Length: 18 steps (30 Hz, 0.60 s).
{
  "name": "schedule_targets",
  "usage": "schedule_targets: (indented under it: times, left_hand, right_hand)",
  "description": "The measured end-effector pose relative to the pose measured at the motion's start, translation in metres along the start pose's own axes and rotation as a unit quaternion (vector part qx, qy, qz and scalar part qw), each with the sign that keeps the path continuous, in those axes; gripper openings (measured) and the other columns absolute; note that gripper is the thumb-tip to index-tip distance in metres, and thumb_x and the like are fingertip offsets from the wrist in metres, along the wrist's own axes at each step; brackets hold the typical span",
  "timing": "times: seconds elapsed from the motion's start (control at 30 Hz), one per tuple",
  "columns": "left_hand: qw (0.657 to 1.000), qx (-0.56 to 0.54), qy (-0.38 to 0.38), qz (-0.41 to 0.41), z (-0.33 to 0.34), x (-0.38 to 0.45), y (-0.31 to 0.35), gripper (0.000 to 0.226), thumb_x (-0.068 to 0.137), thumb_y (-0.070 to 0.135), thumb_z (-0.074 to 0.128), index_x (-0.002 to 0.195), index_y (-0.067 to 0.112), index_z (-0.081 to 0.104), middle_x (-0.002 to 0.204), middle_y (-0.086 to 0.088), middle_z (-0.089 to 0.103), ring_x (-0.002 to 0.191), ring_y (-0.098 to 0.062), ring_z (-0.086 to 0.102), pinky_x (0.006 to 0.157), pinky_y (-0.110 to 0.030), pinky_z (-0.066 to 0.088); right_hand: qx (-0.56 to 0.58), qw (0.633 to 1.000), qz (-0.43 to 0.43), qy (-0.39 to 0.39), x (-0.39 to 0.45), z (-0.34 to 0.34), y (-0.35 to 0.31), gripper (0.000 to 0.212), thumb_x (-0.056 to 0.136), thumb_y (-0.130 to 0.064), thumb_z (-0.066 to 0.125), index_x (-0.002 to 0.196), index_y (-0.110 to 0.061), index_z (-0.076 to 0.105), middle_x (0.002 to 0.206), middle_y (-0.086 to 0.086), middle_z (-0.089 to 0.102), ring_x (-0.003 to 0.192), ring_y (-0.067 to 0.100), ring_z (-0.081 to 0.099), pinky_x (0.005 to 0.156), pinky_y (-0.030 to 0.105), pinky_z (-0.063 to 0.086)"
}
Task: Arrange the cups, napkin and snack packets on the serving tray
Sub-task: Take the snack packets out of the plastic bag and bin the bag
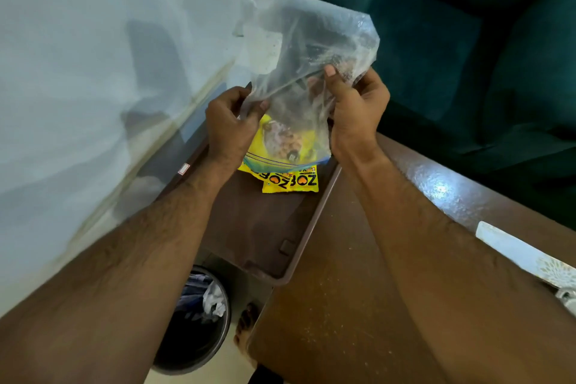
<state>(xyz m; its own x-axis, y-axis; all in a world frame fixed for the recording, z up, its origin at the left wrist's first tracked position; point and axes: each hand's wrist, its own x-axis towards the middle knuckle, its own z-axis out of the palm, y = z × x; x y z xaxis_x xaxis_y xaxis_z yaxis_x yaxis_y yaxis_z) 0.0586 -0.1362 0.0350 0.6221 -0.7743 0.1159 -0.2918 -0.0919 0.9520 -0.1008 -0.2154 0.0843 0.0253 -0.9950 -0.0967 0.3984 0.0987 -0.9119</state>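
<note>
A clear zip-top plastic bag (299, 50) hangs upside down over the brown serving tray (299, 246), its mouth pointing down. My left hand (229, 125) pinches its left edge and my right hand (352, 109) grips its right edge. A yellow snack packet (280, 140) shows through the bag's lower part, half out of the mouth. Two more yellow snack packets (296, 181) lie on the tray's far end, just below the bag. No cups or napkin can be made out here.
The tray rests on a brown table (336, 305), overhanging its left edge. A dark bin (196, 321) with crumpled paper stands on the floor below. A green sofa (467, 56) is beyond the table, a pale wall on the left, and a white patterned object (530, 256) at right.
</note>
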Motion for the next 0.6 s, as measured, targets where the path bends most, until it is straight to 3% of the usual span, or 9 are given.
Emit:
schedule_targets:
  times: [0.1,0.17,0.23,0.37,0.43,0.53,0.6]
  left_hand:
    - [1.000,0.018,0.013,0.015,0.002,0.000,0.007,0.034,0.080,0.017,0.080,0.064,0.031,0.054,0.054,0.024,0.054,0.056,0.010,0.048,0.059,-0.008,0.035]
    - [0.999,0.015,0.023,0.025,0.002,-0.001,0.007,0.031,0.081,0.017,0.081,0.065,0.025,0.055,0.054,0.019,0.051,0.055,0.007,0.045,0.058,-0.011,0.035]
    - [0.999,0.001,0.024,0.022,0.001,-0.002,0.006,0.027,0.081,0.018,0.080,0.068,0.016,0.057,0.057,0.016,0.049,0.057,0.005,0.042,0.057,-0.016,0.036]
    - [0.999,-0.019,0.031,0.014,-0.001,-0.003,0.006,0.028,0.079,0.024,0.081,0.071,0.022,0.055,0.064,0.013,0.055,0.059,0.000,0.048,0.058,-0.021,0.042]
    - [0.999,-0.029,0.020,-0.002,-0.002,-0.004,0.006,0.029,0.077,0.029,0.083,0.080,0.018,0.056,0.073,0.008,0.060,0.066,-0.005,0.056,0.063,-0.026,0.048]
    - [0.997,-0.066,-0.010,-0.046,-0.002,-0.004,0.008,0.040,0.077,0.040,0.080,0.099,0.017,0.056,0.094,0.000,0.065,0.086,-0.015,0.063,0.078,-0.033,0.054]
    - [0.988,-0.121,-0.029,-0.089,-0.003,0.000,0.009,0.032,0.082,0.047,0.073,0.098,0.021,0.064,0.087,0.007,0.068,0.082,-0.009,0.063,0.074,-0.028,0.053]
  right_hand:
    - [-0.021,1.000,-0.019,-0.010,-0.003,-0.002,0.003,0.024,0.086,0.004,0.072,0.106,0.016,0.063,0.088,0.013,0.072,0.083,0.027,0.068,0.081,0.052,0.058]
    - [-0.027,0.999,-0.026,-0.028,-0.005,-0.004,0.002,0.026,0.088,0.003,0.072,0.109,0.014,0.062,0.094,0.018,0.071,0.086,0.031,0.067,0.085,0.060,0.058]
    - [-0.039,0.996,-0.028,-0.077,-0.005,-0.007,0.000,0.035,0.089,0.000,0.074,0.117,0.013,0.060,0.110,0.027,0.070,0.101,0.038,0.068,0.095,0.065,0.054]
    - [-0.111,0.974,0.069,-0.188,-0.005,-0.020,-0.004,0.055,0.083,0.005,0.076,0.133,0.007,0.053,0.130,0.028,0.064,0.121,0.040,0.064,0.104,0.056,0.051]
    - [-0.169,0.960,0.103,-0.200,-0.007,-0.027,-0.003,0.057,0.077,0.013,0.077,0.130,0.010,0.056,0.126,0.031,0.066,0.116,0.041,0.066,0.097,0.050,0.057]
    - [-0.185,0.962,0.118,-0.164,-0.011,-0.035,0.000,0.045,0.079,0.012,0.075,0.122,0.012,0.062,0.114,0.037,0.068,0.096,0.038,0.070,0.072,0.033,0.059]
    - [-0.169,0.968,0.128,-0.132,-0.011,-0.038,0.002,0.033,0.084,0.005,0.075,0.116,0.010,0.066,0.103,0.035,0.070,0.083,0.036,0.069,0.068,0.035,0.055]
